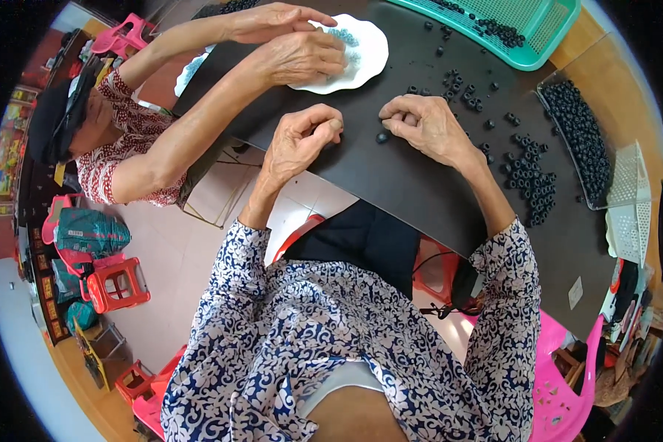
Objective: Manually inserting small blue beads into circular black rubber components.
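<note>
My left hand is closed above the table's near edge, thumb against curled forefinger. Whatever it holds, if anything, is hidden; a bit of something dark shows beneath its fingers. To the right, my right hand is closed in a pinch over the dark table, and I cannot make out what lies between its fingertips. Just below those fingertips is a small black round piece. Beyond my right wrist, several loose black ring-shaped pieces lie in a scattered pile, with more of them past my right knuckles.
A co-worker's hands reach over a white scalloped plate holding small pale-blue bits. A green basket with black pieces stands at the back. A clear tray full of black pieces and a white perforated basket sit at right.
</note>
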Tool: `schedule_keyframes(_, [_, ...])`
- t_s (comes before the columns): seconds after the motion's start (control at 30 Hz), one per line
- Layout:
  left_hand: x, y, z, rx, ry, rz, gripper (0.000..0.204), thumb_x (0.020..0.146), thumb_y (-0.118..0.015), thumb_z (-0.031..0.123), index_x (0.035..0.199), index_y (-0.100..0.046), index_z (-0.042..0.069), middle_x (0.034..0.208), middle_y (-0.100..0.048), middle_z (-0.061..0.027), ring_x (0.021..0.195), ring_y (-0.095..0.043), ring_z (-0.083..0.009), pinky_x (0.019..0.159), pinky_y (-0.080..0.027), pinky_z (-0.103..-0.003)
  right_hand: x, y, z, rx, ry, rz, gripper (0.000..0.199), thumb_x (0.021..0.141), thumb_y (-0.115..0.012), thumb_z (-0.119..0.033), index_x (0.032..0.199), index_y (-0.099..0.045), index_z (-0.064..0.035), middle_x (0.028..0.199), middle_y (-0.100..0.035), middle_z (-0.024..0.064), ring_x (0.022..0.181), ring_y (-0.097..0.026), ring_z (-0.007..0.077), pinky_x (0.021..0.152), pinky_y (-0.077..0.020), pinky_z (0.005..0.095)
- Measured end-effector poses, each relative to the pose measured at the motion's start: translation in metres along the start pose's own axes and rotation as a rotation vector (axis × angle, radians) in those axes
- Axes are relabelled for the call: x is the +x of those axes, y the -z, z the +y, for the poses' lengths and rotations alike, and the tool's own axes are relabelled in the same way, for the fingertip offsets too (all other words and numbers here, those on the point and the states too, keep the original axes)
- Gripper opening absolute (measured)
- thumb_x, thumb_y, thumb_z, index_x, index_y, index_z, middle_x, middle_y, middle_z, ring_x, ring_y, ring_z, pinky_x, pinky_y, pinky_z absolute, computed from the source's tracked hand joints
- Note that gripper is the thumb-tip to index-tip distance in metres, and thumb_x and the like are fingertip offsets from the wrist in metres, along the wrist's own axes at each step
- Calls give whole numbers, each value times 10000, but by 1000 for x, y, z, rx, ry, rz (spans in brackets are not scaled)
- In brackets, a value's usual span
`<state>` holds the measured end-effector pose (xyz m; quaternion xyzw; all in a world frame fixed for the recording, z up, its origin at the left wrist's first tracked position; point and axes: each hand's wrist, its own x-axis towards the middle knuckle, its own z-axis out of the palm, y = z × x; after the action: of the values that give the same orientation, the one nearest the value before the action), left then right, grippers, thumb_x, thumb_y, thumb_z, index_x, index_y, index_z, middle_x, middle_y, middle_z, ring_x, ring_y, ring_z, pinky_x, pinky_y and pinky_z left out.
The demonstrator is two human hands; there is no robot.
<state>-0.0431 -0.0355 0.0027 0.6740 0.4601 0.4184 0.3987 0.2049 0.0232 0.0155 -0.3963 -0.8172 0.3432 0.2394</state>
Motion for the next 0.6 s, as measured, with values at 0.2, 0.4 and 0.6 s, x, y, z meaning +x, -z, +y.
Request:
schedule_keyframes(0.2, [0, 0, 2, -8, 27, 29, 167, 935, -576, 129, 905, -661, -11, 788, -649, -41, 750, -608, -99, 715, -487, -241, -1, -1, -3, -11, 25, 33, 177, 840, -675, -93, 984, -686, 9, 747, -606, 19, 606, -510, 70, 575, -448, 236])
schedule_keyframes(0.4, [-1, 1, 0, -39, 22, 14, 162, 928, -576, 130, 901, -652, -10, 798, -650, -41, 746, -609, -100, 716, -489, -245, -3, -4, -3, 17, 20, 45, 150, 853, -674, -93, 963, -690, 8, 728, -602, 6, 583, -483, 46, 555, -425, 222])
schedule_keyframes(0.6, [-1, 2, 2, -56, 16, -6, 125, 892, -562, 104, 881, -598, -15, 726, -588, -42, 681, -580, -92, 653, -476, -244, 5, -1, -13, 69, -77, 131, 113, 870, -674, -83, 922, -695, 15, 714, -603, -14, 574, -457, 21, 526, -388, 207])
